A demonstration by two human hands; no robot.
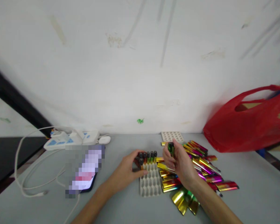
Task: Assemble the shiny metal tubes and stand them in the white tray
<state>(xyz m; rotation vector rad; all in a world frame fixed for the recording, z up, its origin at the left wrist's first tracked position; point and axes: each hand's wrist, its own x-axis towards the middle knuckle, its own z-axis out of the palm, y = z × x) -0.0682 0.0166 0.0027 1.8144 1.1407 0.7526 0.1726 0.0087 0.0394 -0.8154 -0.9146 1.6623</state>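
Observation:
A white tray with rows of pockets [151,185] lies on the grey table. Several lighters [148,157] stand upright in its far row. My left hand [128,170] curls against the tray's far left corner, its fingers closed round the lighter at that end. My right hand [180,163] is raised just right of the tray, pinching a green lighter [170,148] upright between fingers and thumb. Under and beyond that hand lies a loose pile of shiny metallic lighters [202,166] in gold, pink, green and red.
A second pocketed tray [172,136] lies by the wall. A red plastic bag [248,121] sits at the right. At the left are a white power strip [71,139], its looping cables [25,177], and a phone [85,174]. A white wall rises behind the table.

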